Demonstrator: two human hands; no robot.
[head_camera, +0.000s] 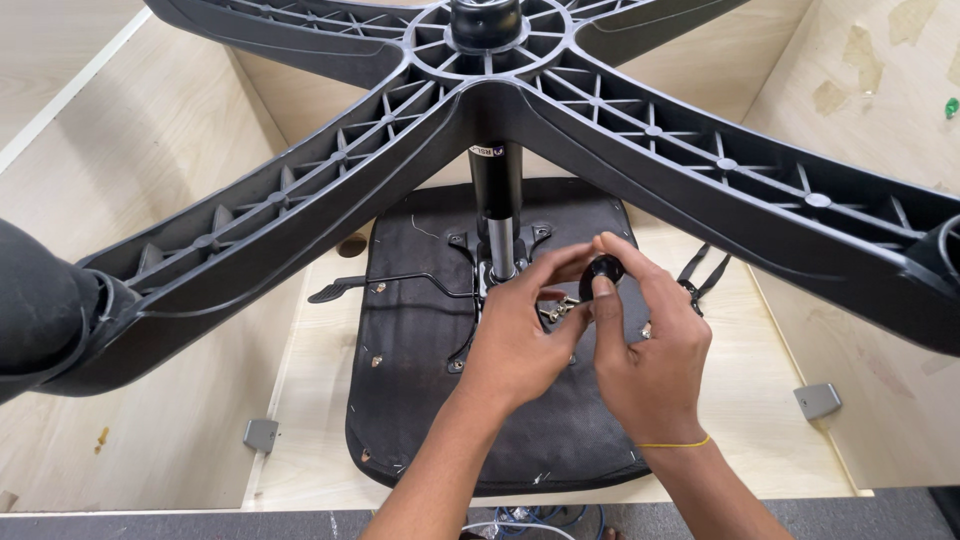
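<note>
- Both hands are close together over the upside-down seat (500, 420) of an office chair.
- I see my right hand (650, 350) pinching a small round black knob (603, 272) — thumb and fingers closed on it.
- I see my left hand (515, 335) curled by the metal plate (490, 290) under the seat, fingertips touching the knob.
- The knob sits just beside the shiny post (500, 235).
- The big black star base (520, 110) spreads out above — near the camera.
- A black lever (385, 285) sticks out to the left.
</note>
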